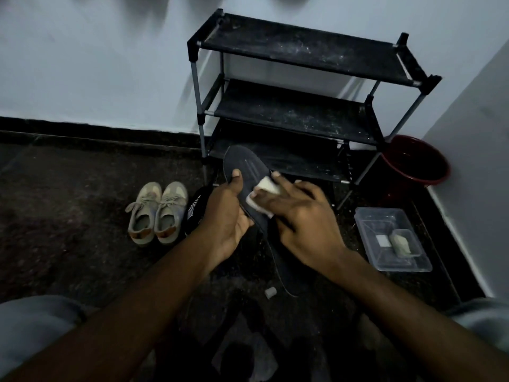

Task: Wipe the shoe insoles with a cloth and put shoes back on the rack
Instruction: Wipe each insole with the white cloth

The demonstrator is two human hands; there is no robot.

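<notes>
R hand (pixel 303 224) flat, cloth (pixel 265 186) on insole (pixel 248 164)

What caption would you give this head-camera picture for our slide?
Left hand holds a dark insole while the right hand presses a white cloth onto it.
</notes>
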